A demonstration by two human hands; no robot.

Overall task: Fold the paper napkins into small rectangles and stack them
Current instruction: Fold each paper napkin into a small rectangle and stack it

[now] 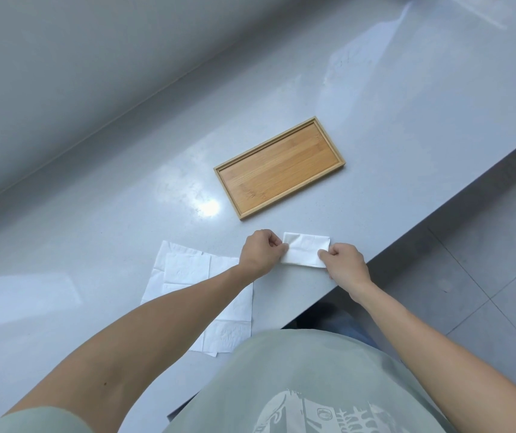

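A folded napkin [306, 249], now a small white rectangle, lies flat on the grey desk [375, 120] close to its near edge. The left hand [261, 252] pinches its left end, fingers curled in a closed grip on the paper. The right hand [345, 260] pinches the right end the same way, thumb and fingers tight on the corner. Just to the left, partly under the left forearm, sits a loose pile of unfolded napkins [187, 270], spread open and overlapping. Beyond the hands, near but apart from the folded piece, rests a shallow wooden tray [280, 168], set at a slant.
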